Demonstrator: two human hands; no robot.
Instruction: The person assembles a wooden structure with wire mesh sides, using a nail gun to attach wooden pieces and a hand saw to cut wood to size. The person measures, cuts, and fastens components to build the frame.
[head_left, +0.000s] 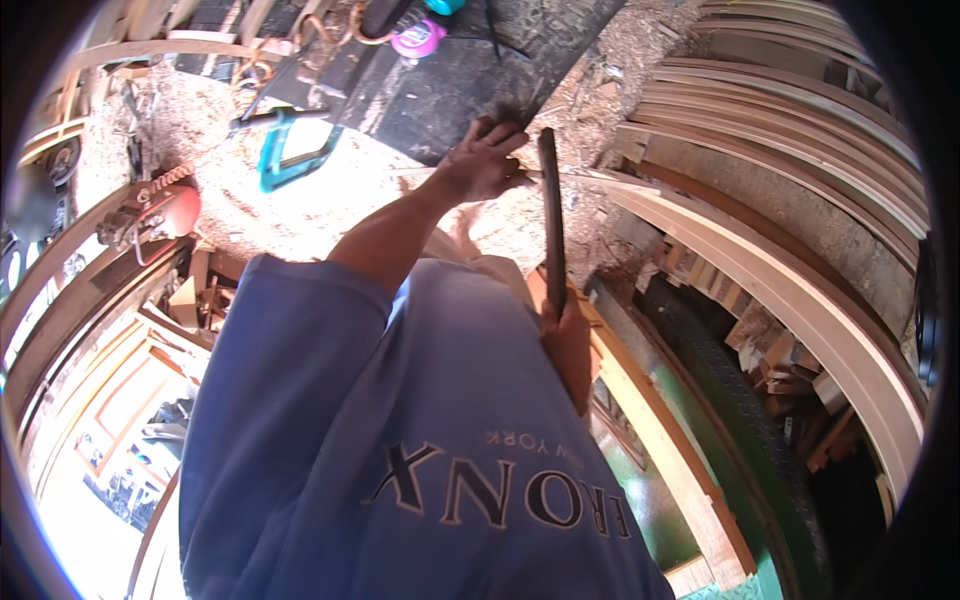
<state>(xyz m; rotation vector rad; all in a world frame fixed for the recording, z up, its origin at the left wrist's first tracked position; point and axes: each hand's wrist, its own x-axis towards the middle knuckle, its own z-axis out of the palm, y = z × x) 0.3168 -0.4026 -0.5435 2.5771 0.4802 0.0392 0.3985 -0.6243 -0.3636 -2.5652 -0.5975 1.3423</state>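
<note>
My left hand reaches out over a sawdust-covered bench, its fingers closed on the end of a thin pale wooden strip that runs off to the right. A long, flat, dark file-like tool stands nearly upright across the strip, just right of that hand. My right hand grips the tool's lower end close to my blue shirt. The tool's upper tip lies level with my left hand's fingers.
A teal clamp lies on the bench at the left and a red power tool sits at its left edge. A pink tape measure rests on a dark board at the top. Curved wooden mouldings are stacked at the right above wood offcuts.
</note>
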